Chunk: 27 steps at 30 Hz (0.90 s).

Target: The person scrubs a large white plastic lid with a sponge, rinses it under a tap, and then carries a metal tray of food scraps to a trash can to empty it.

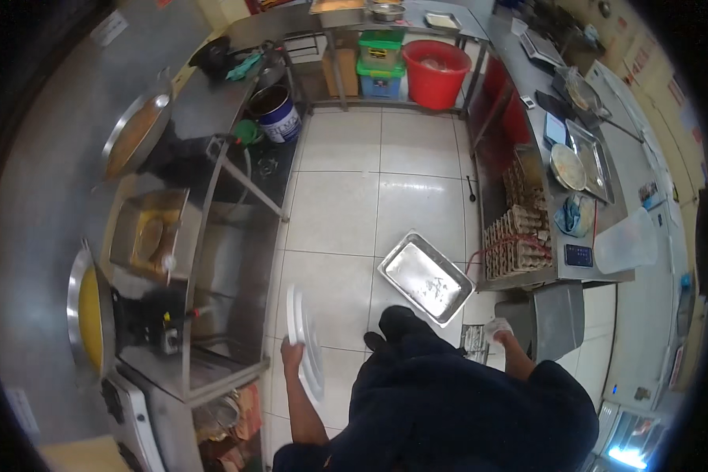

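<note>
In my left hand (pixel 293 354) is a white round plastic lid (pixel 307 348), gripped by its edge and hanging almost vertical above the floor tiles. My right hand (pixel 500 331) is low at my other side, close to a grey plastic bin (pixel 557 318). Something whitish covers it or is held in it; whether that is a glove or a crumpled wrap is unclear. A shallow rectangular steel tray (pixel 428 277) lies on the floor just ahead of my shoes, with dark marks on its bottom.
Along the left stand a wok of yellow liquid (pixel 91 318), a square steel pan (pixel 153 236) and a tilted wok (pixel 135 138). At right, egg cartons (pixel 516 242) are stacked under a steel counter (pixel 572 230). A red tub (pixel 436 74) stands ahead. A black spoon-like utensil (pixel 471 190) lies on the floor.
</note>
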{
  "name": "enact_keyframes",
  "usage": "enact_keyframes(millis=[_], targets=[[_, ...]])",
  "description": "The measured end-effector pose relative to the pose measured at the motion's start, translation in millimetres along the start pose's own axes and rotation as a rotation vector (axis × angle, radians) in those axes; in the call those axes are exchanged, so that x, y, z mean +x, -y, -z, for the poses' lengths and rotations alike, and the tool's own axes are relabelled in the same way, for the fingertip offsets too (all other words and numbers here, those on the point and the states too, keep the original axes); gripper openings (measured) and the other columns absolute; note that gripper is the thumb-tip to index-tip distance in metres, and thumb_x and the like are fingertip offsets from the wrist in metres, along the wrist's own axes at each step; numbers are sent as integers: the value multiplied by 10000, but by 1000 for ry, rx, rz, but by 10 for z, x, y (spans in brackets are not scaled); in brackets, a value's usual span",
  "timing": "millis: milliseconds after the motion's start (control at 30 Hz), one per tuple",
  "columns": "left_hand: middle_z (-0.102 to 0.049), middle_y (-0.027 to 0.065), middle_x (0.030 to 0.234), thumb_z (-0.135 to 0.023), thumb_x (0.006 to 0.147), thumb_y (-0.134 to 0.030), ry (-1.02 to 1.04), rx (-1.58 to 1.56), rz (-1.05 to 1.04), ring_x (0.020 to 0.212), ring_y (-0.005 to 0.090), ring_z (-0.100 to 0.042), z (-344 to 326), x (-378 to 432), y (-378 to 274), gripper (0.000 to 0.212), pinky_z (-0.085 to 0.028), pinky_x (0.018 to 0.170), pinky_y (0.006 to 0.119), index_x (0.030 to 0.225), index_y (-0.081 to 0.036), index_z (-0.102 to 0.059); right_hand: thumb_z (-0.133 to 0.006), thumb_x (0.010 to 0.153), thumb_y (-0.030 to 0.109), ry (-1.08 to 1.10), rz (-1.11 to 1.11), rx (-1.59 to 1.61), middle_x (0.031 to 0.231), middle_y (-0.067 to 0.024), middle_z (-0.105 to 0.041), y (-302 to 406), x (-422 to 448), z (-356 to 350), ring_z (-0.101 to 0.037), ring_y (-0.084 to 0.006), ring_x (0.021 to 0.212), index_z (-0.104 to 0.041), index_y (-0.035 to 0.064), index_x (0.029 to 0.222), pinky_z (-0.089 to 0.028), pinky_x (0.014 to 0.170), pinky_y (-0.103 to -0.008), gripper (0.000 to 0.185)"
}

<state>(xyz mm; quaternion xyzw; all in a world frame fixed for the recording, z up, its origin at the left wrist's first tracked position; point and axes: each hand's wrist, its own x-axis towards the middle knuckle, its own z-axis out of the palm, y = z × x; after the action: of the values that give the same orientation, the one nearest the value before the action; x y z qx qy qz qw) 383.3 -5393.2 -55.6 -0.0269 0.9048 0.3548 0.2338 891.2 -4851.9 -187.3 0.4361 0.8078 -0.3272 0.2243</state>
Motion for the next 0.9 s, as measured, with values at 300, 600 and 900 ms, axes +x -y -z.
enact_keyframes(millis=[300,600,900], targets=[[-613,185,1012,-691,650,-213,165,-533,-16,988,316,-592,240,2777,-3268,608,-469,892,387,1178,41,-530,-637,830,228,-5,110,332,781,-71,-642,1376,1244,72,-608,-202,728,-665,50,865,-491,668,-338,184],[-606,129,955,-602,713,-121,413,-1284,108,941,299,-586,-775,4695,-5596,301,-473,905,365,980,19,-598,-656,814,118,-379,364,163,886,-82,-671,3013,3586,2187,-658,-197,778,-667,28,1053,-529,620,-330,256],[-571,132,1076,-547,682,-59,578,-1420,81,1063,347,-545,-2266,5918,-7404,483,-442,975,442,1158,20,-540,-558,884,173,-580,178,711,869,-39,-649,2418,3979,2150,-616,-183,791,-671,47,926,-499,700,-373,175]])
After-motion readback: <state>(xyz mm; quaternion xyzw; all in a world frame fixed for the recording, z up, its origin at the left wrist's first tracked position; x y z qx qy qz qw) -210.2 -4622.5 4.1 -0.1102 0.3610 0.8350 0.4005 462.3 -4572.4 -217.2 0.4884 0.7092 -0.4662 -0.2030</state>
